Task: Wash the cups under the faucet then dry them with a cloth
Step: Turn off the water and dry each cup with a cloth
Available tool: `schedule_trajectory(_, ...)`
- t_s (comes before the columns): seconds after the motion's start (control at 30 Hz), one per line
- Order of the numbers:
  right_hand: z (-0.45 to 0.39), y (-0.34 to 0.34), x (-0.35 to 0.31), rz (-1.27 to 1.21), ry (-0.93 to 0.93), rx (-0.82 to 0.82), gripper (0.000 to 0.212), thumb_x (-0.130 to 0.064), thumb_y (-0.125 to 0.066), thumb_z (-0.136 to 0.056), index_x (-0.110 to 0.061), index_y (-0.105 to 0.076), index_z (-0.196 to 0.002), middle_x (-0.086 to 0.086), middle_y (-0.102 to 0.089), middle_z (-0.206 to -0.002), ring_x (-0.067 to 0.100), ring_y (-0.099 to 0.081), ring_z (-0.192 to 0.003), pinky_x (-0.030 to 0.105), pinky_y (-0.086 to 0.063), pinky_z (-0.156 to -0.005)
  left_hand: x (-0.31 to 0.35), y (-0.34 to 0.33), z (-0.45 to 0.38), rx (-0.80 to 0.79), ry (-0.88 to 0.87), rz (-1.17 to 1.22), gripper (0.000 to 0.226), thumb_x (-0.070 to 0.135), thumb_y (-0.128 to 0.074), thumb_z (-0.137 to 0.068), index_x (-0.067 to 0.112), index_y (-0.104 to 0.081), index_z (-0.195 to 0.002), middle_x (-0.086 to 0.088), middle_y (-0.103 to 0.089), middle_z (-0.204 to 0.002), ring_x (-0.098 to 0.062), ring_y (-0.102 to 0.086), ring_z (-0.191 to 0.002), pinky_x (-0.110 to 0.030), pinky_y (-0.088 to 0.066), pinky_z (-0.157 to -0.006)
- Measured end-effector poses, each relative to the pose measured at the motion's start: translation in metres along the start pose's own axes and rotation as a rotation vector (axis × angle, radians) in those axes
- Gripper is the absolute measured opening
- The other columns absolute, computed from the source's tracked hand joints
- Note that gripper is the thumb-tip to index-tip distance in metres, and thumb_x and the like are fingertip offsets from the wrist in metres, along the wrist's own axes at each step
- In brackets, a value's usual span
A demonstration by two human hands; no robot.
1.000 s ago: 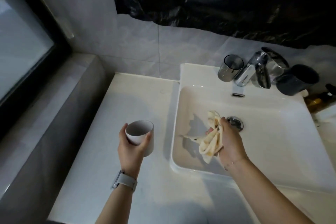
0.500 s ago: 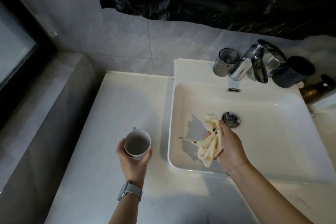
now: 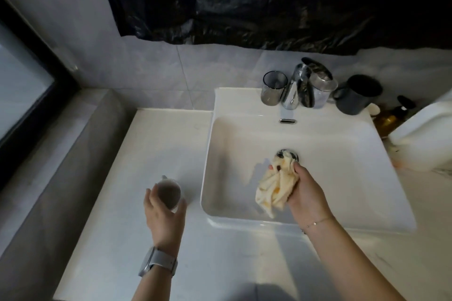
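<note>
A white cup (image 3: pixel 169 193) stands upright on the white counter (image 3: pixel 137 239), left of the sink (image 3: pixel 342 225). My left hand (image 3: pixel 164 220) wraps around its near side, thumb on the left and fingers on the right. Over the basin, my right hand (image 3: pixel 307 193) grips a bunched cream cloth (image 3: pixel 274 190) close to the drain (image 3: pixel 289 154). Behind the basin rises the chrome faucet (image 3: pixel 292 93), with no water visibly running. A smoky glass cup (image 3: pixel 273 91) stands to its left, a clear glass cup (image 3: pixel 322 91) and a dark mug (image 3: pixel 358 98) to its right.
An amber pump bottle (image 3: pixel 389 118) and a white container (image 3: pixel 425 134) stand at the sink's right. A grey ledge (image 3: pixel 61 178) and a dark-framed window (image 3: pixel 22 95) run along the left. Black plastic sheeting (image 3: pixel 269 0) hangs on the tiled wall.
My left hand has lowered the white cup from mid-air down onto the counter. My right hand with the cloth stayed over the basin, shifting slightly toward the drain.
</note>
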State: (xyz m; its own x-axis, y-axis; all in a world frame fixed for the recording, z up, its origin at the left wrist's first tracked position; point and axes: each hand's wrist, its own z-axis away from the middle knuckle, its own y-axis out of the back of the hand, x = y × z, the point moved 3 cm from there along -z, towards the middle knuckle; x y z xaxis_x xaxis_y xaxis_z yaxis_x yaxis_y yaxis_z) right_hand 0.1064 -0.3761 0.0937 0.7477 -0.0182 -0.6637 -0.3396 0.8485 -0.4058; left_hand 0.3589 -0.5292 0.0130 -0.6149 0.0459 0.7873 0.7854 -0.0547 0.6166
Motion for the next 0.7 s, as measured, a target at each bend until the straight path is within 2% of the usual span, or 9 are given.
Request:
schedule_trajectory(0.13, 0.009, 0.021, -0.03, 0.234, 0.176, -0.037, 0.031, -0.032, -0.042, -0.101, -0.014, -0.065, -0.113, 0.0, -0.072, -0.102, 0.01, -0.065, -0.082, 0.024, -0.049, -0.07, 0.061, -0.018, 0.013, -0.051, -0.11, 0.017, 0.07, 0.009, -0.072, -0.085, 0.008, -0.037, -0.146, -0.016, -0.034, -0.153, -0.033, -0.03, -0.142, -0.047, -0.028, -0.117)
schedule_trajectory(0.2, 0.016, 0.038, -0.053, 0.611, 0.54, 0.122, 0.03, -0.029, -0.042, -0.102, -0.012, -0.062, -0.117, 0.005, -0.06, -0.125, 0.013, -0.058, -0.102, 0.025, -0.048, -0.087, 0.091, -0.034, 0.021, -0.084, -0.131, 0.023, 0.064, 0.007, -0.069, -0.086, 0.006, -0.041, -0.143, -0.017, -0.04, -0.148, -0.032, -0.034, -0.14, -0.04, -0.028, -0.114)
schedule_trajectory(0.23, 0.016, 0.047, -0.063, 0.889, 0.727, 0.245, 0.032, -0.03, -0.041, -0.102, -0.011, -0.064, -0.115, 0.008, -0.049, -0.135, 0.02, -0.049, -0.116, 0.033, -0.043, -0.097, 0.103, -0.044, 0.025, -0.105, -0.142, 0.028, 0.061, 0.005, -0.069, -0.085, 0.006, -0.044, -0.14, -0.017, -0.043, -0.145, -0.032, -0.037, -0.137, -0.035, -0.028, -0.112)
schedule_trajectory(0.3, 0.01, 0.064, -0.078, 1.116, 0.859, 0.347, 0.039, -0.036, -0.036, -0.101, -0.013, -0.067, -0.096, 0.007, -0.049, -0.124, 0.029, -0.046, -0.113, 0.048, -0.043, -0.095, 0.126, -0.065, 0.032, -0.162, -0.164, 0.05, 0.056, 0.004, -0.068, -0.085, 0.007, -0.047, -0.136, -0.014, -0.048, -0.138, -0.029, -0.043, -0.131, -0.025, -0.029, -0.105)
schedule_trajectory(0.37, -0.001, 0.078, -0.096, 0.915, 0.728, 0.261, 0.039, -0.042, -0.034, -0.102, -0.016, -0.06, -0.089, 0.004, -0.055, -0.103, 0.026, -0.056, -0.097, 0.045, -0.049, -0.085, 0.147, -0.089, 0.036, -0.241, -0.157, 0.089, 0.052, 0.006, -0.066, -0.087, 0.01, -0.047, -0.135, -0.009, -0.049, -0.134, -0.025, -0.047, -0.126, -0.025, -0.033, -0.1)
schedule_trajectory(0.43, -0.014, 0.086, -0.11, 0.546, 0.502, 0.067, 0.031, -0.042, -0.032, -0.102, -0.027, -0.058, -0.102, -0.004, -0.062, -0.104, 0.014, -0.061, -0.096, 0.027, -0.052, -0.078, 0.166, -0.114, 0.033, -0.297, -0.153, 0.137, 0.05, 0.005, -0.066, -0.087, 0.01, -0.048, -0.133, -0.007, -0.05, -0.13, -0.025, -0.05, -0.122, -0.032, -0.039, -0.1)
schedule_trajectory(0.47, -0.022, 0.09, -0.116, 0.38, 0.395, -0.01, 0.03, -0.041, -0.03, -0.103, -0.031, -0.056, -0.113, -0.007, -0.063, -0.108, 0.01, -0.062, -0.099, 0.024, -0.05, -0.078, 0.174, -0.126, 0.029, -0.316, -0.15, 0.158, 0.048, 0.005, -0.066, -0.087, 0.01, -0.049, -0.131, -0.007, -0.051, -0.13, -0.026, -0.051, -0.121, -0.036, -0.042, -0.1)
schedule_trajectory(0.6, -0.046, 0.107, -0.134, -0.184, 0.18, -0.232, 0.042, -0.04, -0.028, -0.104, -0.019, -0.052, -0.132, 0.001, -0.066, -0.121, 0.021, -0.06, -0.115, 0.037, -0.046, -0.095, 0.212, -0.16, 0.001, -0.308, -0.137, 0.201, 0.043, 0.004, -0.067, -0.086, 0.008, -0.053, -0.127, -0.01, -0.057, -0.129, -0.025, -0.057, -0.115, -0.033, -0.046, -0.094)
schedule_trajectory(0.7, -0.065, 0.117, -0.133, -0.401, 0.042, -0.31, 0.048, -0.036, -0.024, -0.105, -0.015, -0.039, -0.145, 0.01, -0.044, -0.147, 0.028, -0.041, -0.136, 0.045, -0.033, -0.113, 0.235, -0.182, -0.029, -0.3, -0.146, 0.195, 0.048, 0.004, -0.071, -0.084, 0.007, -0.052, -0.127, -0.011, -0.058, -0.127, -0.025, -0.058, -0.112, -0.027, -0.043, -0.089)
